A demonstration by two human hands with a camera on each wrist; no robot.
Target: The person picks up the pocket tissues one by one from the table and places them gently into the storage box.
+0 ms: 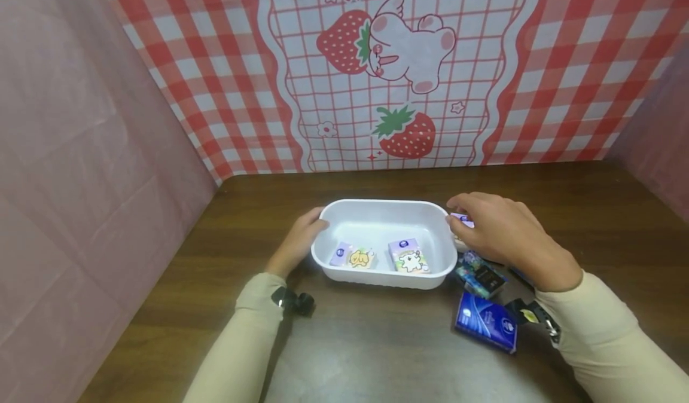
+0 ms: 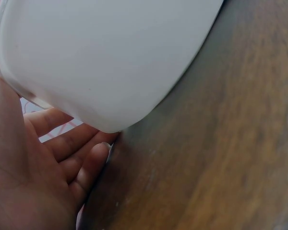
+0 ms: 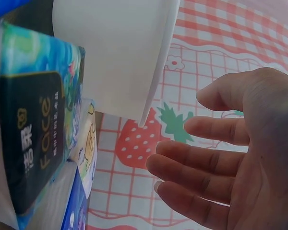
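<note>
A white plastic basin [image 1: 383, 280] stands on the table with two small lilac tissue packs inside. The left pack [image 1: 352, 256] shows a yellow cartoon figure, the right pack [image 1: 409, 256] a white one. My left hand [image 1: 298, 241] grips the basin's left end, thumb at the rim and fingers behind the outer wall. Just beyond the right end my right hand [image 1: 497, 229] hovers with relaxed, spread fingers and nothing in them. Under it a lilac cartoon tissue pack [image 1: 463, 218] is partly hidden.
Right of the basin lie a blue-green tissue pack with a black label [image 1: 479, 274] and, nearer me, a dark blue tissue pack [image 1: 486, 322]. Behind the wooden table [image 1: 344, 343] hangs a red-and-white checked cloth [image 1: 377, 92] with strawberries on it.
</note>
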